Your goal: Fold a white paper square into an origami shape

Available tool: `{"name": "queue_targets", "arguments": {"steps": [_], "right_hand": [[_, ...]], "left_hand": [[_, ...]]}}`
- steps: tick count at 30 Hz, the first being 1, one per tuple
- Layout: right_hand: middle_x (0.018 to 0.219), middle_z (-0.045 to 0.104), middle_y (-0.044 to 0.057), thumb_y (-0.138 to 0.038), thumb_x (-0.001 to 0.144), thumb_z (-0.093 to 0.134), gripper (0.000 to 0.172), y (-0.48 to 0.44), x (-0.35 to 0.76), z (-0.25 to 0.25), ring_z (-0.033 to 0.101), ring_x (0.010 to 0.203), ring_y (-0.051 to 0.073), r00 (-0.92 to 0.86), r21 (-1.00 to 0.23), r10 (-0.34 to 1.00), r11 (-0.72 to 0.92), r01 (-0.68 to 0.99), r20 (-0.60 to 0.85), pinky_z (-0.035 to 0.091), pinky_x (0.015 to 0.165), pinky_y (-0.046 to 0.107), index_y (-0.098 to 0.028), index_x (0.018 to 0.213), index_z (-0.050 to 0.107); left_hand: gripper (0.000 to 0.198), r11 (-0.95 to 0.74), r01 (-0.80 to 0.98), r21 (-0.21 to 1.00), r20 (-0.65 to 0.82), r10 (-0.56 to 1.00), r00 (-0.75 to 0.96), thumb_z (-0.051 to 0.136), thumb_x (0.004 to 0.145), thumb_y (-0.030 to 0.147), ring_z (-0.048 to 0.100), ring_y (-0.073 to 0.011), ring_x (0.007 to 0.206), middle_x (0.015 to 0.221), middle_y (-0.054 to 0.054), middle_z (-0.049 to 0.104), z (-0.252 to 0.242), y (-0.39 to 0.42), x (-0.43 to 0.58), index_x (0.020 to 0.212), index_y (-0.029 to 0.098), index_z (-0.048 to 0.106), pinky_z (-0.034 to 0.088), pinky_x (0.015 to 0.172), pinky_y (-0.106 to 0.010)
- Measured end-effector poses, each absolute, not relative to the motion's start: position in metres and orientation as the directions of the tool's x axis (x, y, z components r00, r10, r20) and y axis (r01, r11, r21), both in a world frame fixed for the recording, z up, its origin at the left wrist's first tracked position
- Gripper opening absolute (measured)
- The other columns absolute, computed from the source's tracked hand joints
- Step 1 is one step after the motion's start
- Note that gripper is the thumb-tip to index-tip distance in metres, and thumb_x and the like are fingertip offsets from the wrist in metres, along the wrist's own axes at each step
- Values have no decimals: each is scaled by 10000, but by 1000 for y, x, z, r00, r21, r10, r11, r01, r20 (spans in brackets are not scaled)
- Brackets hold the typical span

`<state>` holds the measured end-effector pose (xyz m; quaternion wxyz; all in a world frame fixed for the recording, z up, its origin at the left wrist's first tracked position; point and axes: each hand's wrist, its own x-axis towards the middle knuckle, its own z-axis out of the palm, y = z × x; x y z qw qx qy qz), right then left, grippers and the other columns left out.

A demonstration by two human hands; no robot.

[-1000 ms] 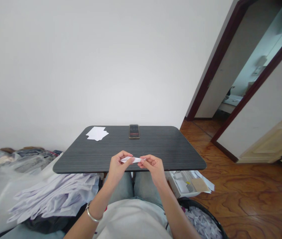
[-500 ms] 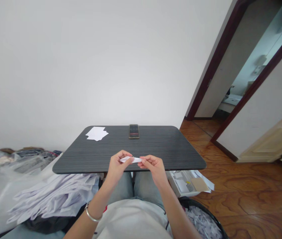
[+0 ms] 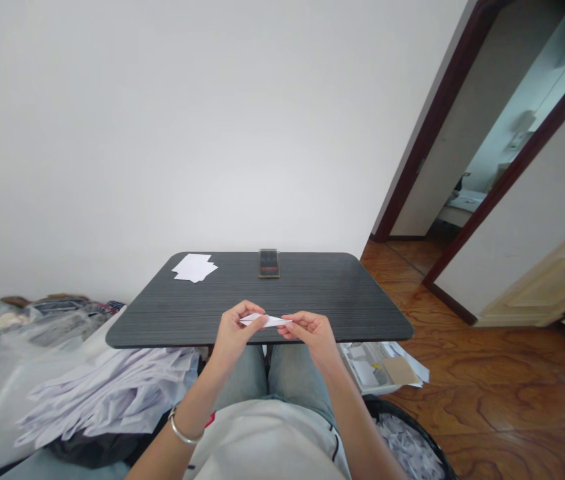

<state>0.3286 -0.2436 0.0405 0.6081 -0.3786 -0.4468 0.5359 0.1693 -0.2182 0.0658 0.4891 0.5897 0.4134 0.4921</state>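
Note:
A small folded piece of white paper point(image 3: 273, 321) is held between both hands, just above the near edge of the dark table point(image 3: 332, 293). My left hand point(image 3: 236, 327) pinches its left part between thumb and fingers. On the other side, my right hand point(image 3: 310, 328) grips the paper's right tip with thumb and fingertips. The fingers partly cover both ends of the paper. A few loose white sheets point(image 3: 195, 267) lie overlapping at the table's far left corner.
A phone point(image 3: 269, 264) is at the table's back middle, near the wall. White cloth point(image 3: 117, 393) is piled at the lower left. Right of my legs are an open box point(image 3: 370, 370) with papers and a black-rimmed bin point(image 3: 407, 443) holding paper scraps.
My right hand has shifted very slightly to the right along the paper's tip. My left hand has stayed almost still, still pinching the paper.

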Motion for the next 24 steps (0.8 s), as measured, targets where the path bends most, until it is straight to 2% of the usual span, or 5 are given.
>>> {"name": "queue_targets", "arguments": {"steps": [12, 24], "right_hand": [[597, 690, 28, -298, 615, 713, 160, -247, 324, 45, 650, 562, 145, 84, -932, 985, 172, -321, 152, 530, 540, 236, -162, 695, 683], [585, 678, 19, -289, 662, 674, 133, -251, 316, 46, 641, 558, 149, 183, -915, 967, 231, -332, 178, 518, 552, 250, -163, 705, 671]], "left_hand": [[167, -167, 42, 985, 155, 965, 214, 682, 602, 266, 531, -111, 533, 587, -8, 628, 71, -221, 171, 606, 133, 582, 383, 536, -217], [168, -265, 56, 962, 252, 951, 177, 677, 619, 274, 498, -103, 505, 557, 2, 598, 69, -224, 172, 607, 131, 591, 347, 508, -213]]}}
